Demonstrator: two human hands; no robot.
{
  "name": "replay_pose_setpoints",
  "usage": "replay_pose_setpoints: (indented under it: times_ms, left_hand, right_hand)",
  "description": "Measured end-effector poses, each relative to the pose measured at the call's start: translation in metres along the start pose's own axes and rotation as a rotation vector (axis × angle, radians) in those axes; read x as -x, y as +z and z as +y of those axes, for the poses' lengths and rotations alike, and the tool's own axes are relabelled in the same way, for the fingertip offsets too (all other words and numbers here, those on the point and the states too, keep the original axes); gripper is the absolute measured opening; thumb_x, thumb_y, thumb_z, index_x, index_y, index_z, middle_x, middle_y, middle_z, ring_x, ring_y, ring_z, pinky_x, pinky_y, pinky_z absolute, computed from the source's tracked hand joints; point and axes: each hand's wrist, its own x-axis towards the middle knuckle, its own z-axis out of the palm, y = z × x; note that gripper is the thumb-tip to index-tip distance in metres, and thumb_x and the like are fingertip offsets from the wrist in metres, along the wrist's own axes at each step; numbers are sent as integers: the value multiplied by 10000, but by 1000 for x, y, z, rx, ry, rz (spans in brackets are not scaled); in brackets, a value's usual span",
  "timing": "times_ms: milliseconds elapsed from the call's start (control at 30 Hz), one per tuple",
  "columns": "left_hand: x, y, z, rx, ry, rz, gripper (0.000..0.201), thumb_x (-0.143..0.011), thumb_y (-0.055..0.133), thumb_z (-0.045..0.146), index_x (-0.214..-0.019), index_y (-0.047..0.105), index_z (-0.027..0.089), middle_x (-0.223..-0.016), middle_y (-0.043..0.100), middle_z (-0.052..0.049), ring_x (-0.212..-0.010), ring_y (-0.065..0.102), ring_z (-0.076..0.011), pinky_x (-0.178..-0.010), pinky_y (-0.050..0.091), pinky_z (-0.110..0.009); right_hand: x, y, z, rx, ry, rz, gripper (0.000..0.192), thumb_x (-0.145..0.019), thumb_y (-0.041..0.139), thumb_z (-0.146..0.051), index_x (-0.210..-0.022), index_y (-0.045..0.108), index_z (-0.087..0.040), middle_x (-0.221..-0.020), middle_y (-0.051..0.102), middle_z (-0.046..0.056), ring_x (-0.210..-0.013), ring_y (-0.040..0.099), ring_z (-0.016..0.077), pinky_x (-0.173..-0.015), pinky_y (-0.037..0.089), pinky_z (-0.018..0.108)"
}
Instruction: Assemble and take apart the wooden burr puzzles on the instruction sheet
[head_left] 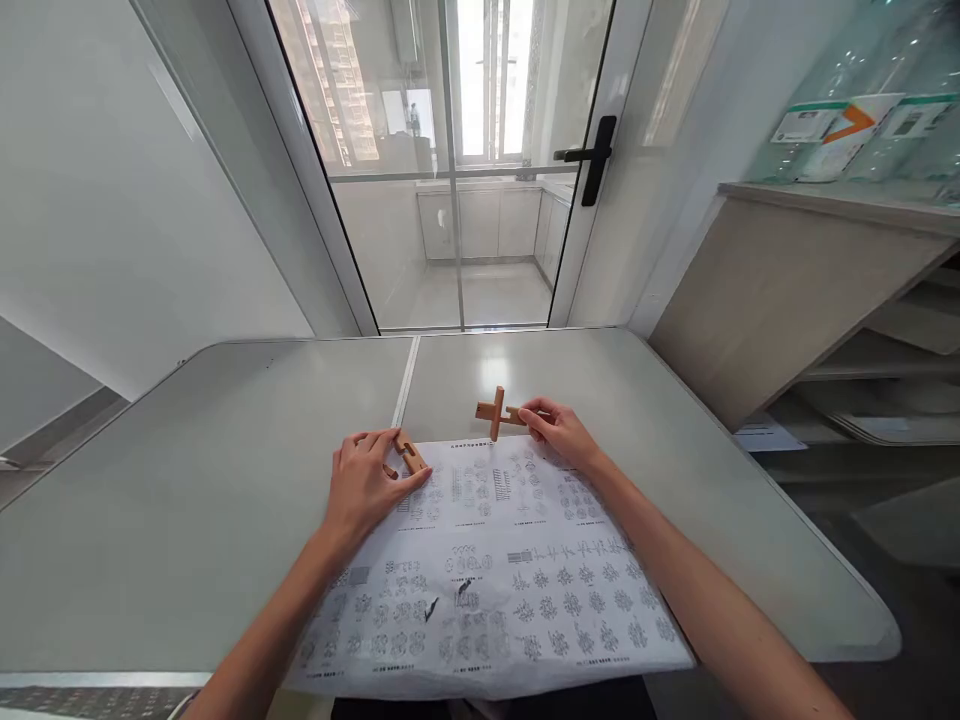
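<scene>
A notched wooden puzzle piece (410, 452) sits between the thumb and fingers of my left hand (364, 477), at the upper left corner of a printed sheet (469, 680). Part of a wooden bit also shows under that palm. My right hand (561, 430) pinches the right end of some joined wooden puzzle pieces (496, 412), which form a cross shape just beyond the sheet's top edge. The sheet carries rows of small line diagrams and two dark marks. My fingers hide the gripped ends of the wood.
The grey-green table (187, 500) has a pale seam (407, 380) across it. Beyond its far edge stands a glass door with a black handle (598, 160). To the right, a wooden shelf (795, 270) bears plastic bottles (862, 130).
</scene>
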Motion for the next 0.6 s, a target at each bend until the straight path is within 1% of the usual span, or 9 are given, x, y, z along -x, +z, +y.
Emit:
replay_pose_setpoints:
  times_ms: [133, 200, 267, 300, 367, 433, 467, 533, 600]
  left_hand:
    - [8, 0, -8, -1, -16, 7, 727, -814, 775, 677, -1377, 679, 226, -1357, 725, -134, -1375, 490, -428, -1149, 380, -596]
    - [9, 0, -10, -9, -7, 12, 713, -814, 784, 663, -1367, 677, 226, -1357, 713, -135, -1366, 496, -426, -1153, 381, -603]
    - [9, -1, -9, -9, 36, 31, 746, -805, 812, 629, -1406, 640, 222, -1390, 679, -146, -1375, 495, -426, -1155, 390, -605]
    - [9, -2, -6, -2, 79, 44, 773, -806, 825, 604, -1443, 604, 225, -1421, 652, -153, -1388, 491, -427, -1156, 398, -604]
    - [8, -4, 5, 25, 201, 69, 815, -836, 832, 541, -1526, 508, 251, -1513, 581, -158, -1432, 471, -418, -1166, 411, -595]
    - [7, -7, 23, 56, 299, 80, 863, -883, 818, 485, -1603, 381, 294, -1612, 489, -151, -1481, 440, -397, -1180, 422, -581]
    - [6, -9, 34, 71, 344, 74, 928, -878, 834, 474, -1630, 317, 310, -1641, 455, -149, -1488, 440, -389, -1181, 432, -575]
    - [3, -11, 56, 105, 434, 44, 1084, -822, 899, 470, -1659, 225, 329, -1675, 413, -148, -1510, 432, -381, -1205, 424, -567]
    - [-1, -12, 75, 116, 508, 2, 1224, -749, 955, 484, -1674, 171, 321, -1688, 394, -158, -1524, 428, -384, -1217, 422, -563]
  right_hand:
    - [0, 2, -3, -11, -14, -34, 504, -852, 742, -725, -895, 679, -227, -623, 538, -47, -591, 485, 141, -572, 386, 281]
    - [0, 3, -5, -12, -13, -57, 497, -855, 747, -712, -902, 687, -221, -607, 536, -51, -580, 469, 136, -563, 365, 278]
    - [1, 4, -8, -21, -8, -80, 486, -864, 750, -696, -904, 685, -217, -603, 541, -53, -572, 457, 128, -562, 357, 274]
    - [2, 5, -9, -32, -6, -94, 482, -866, 752, -691, -903, 681, -216, -608, 546, -53, -575, 461, 126, -567, 364, 273]
    - [4, 7, -11, -64, 5, -135, 477, -868, 757, -683, -898, 670, -215, -622, 560, -51, -584, 483, 126, -582, 392, 270]
    - [6, 11, -12, -109, 29, -207, 476, -871, 755, -681, -904, 655, -216, -624, 571, -52, -572, 503, 125, -586, 419, 271]
    - [7, 13, -12, -133, 44, -253, 480, -871, 754, -683, -905, 647, -216, -618, 572, -53, -555, 506, 123, -578, 427, 272]
    - [8, 16, -11, -179, 76, -350, 495, -860, 759, -691, -901, 633, -214, -604, 571, -54, -518, 502, 118, -548, 430, 270]
    - [8, 19, -9, -214, 99, -432, 509, -845, 773, -694, -900, 627, -210, -605, 580, -50, -501, 499, 115, -522, 426, 266]
